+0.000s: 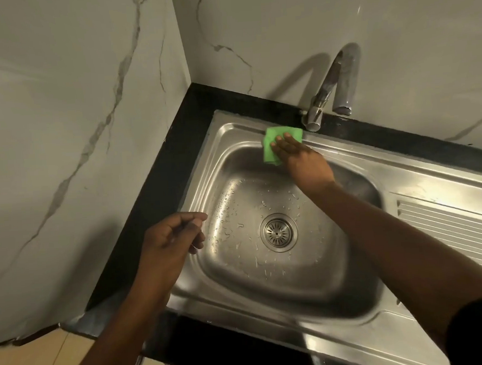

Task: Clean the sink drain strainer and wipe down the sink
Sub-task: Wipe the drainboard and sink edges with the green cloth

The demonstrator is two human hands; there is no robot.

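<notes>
Wiping is the step in hand, and it goes best with flat, even pressure and overlapping strokes that work from the rim down toward the drain, so loosened water and grime run to the strainer instead of back over cleaned steel.

Left hand hovers over the near-left rim of the sink, fingers loosely curled with the thumb near the fingertips; it seems to hold nothing, though a small item pinched there cannot be ruled out. It could brace on the worktop to steady the reach.

Between the hands, lower in the basin and nearer the left one, sits the drain strainer, seated in its hole, with droplets scattered around it. Neither hand touches it.

Right hand is stretched to the far rim, palm down and fingers spread flat, pressing a green cloth against the back edge where rim meets basin wall. Just beyond its fingertips stands the tap; the cloth should be folded tighter to get round that base. To the right of the arm lies the ribbed drainboard, untouched.
</notes>
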